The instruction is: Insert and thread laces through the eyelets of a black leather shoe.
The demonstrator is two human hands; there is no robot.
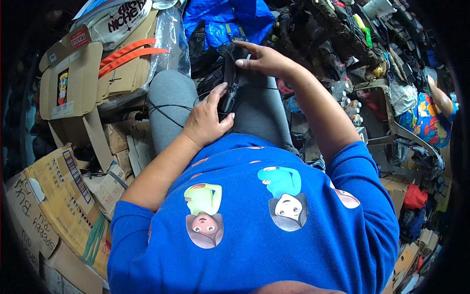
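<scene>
A long, narrow black piece [229, 81] lies over my lap between my knees; its exact kind I cannot make out. My left hand [206, 120] is at its lower end, with the fingertips on its side and the thumb by its rounded tip. Farther up, my right hand [267, 61] reaches in from the right, its index finger and thumb around the upper part. A small light grey strip [248, 61] shows by the right hand's fingers. Thin black cord [169, 109] crosses my left thigh toward the left hand.
Cardboard boxes [63, 183] crowd the left side, with orange strips [128, 55] on flat cardboard. Beyond my knees lies a blue plastic sheet [235, 19]. Plastic bottles [350, 105] and mixed clutter fill the right. Another person's arm [439, 95] shows at the far right.
</scene>
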